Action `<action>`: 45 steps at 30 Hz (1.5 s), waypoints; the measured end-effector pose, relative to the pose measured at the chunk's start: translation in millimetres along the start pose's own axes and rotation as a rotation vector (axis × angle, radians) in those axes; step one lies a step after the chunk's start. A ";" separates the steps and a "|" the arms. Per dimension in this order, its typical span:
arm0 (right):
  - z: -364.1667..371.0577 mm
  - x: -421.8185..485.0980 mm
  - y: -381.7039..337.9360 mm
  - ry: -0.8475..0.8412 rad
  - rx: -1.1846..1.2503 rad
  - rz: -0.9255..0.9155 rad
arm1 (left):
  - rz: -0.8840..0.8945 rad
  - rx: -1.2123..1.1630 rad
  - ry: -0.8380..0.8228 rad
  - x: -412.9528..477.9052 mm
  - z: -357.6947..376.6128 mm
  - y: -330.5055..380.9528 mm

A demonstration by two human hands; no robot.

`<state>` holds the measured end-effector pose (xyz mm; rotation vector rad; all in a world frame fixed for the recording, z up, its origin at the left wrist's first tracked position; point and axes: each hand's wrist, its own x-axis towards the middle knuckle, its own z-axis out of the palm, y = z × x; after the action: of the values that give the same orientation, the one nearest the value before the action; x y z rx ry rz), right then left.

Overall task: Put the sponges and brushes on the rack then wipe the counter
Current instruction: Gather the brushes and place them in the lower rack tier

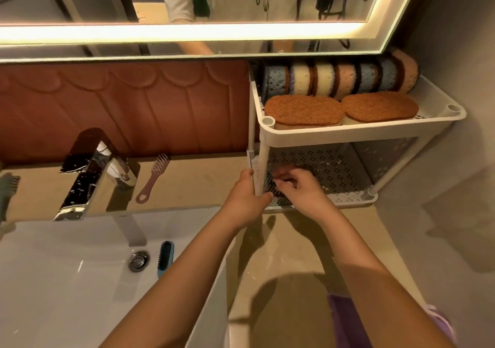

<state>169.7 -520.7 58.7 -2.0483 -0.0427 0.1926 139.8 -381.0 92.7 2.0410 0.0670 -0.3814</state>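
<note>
Left hand [245,196]: fingers wrapped round the front left post [262,157] of the white rack [348,131], low down. Rack stands on the table [292,256], right of the sink [67,280], against the wall.

Right hand [304,191]: reaches into the lower shelf [337,167], fingers curled over a dark bristly thing [274,185] at the shelf's front left corner. Blurred; cannot tell whether the fingers grip it or only touch it.

Top tray: row of sponges [338,79] on edge along the back, blue, cream and peach. In front of them, two flat sponges [304,110], brown scouring side up, side by side.

Outside the rack: pink brush [153,177] on the table behind the sink, just right of the faucet [93,171]. Blue brush [165,258] inside the sink, beside the drain. Grey-green brush [7,189] at the far left edge, half cut off.

Purple cloth [348,318] at the table's near edge, under the right forearm.
</note>
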 end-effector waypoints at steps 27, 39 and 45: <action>205.9 -85.3 -81.6 -0.558 -0.312 -0.123 | -0.180 -0.010 0.189 -184.5 -138.0 -195.9; 304.0 -13.2 -108.0 -0.358 -0.518 0.001 | -0.337 -0.241 0.264 -181.0 -256.9 -274.1; 315.3 23.6 -122.8 -0.173 -0.608 0.087 | -0.317 -0.226 0.306 -145.9 -307.8 -289.5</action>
<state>150.4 -184.2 20.7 -2.6350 -0.1324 0.4551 15.1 42.6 23.7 1.8491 0.6000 -0.2404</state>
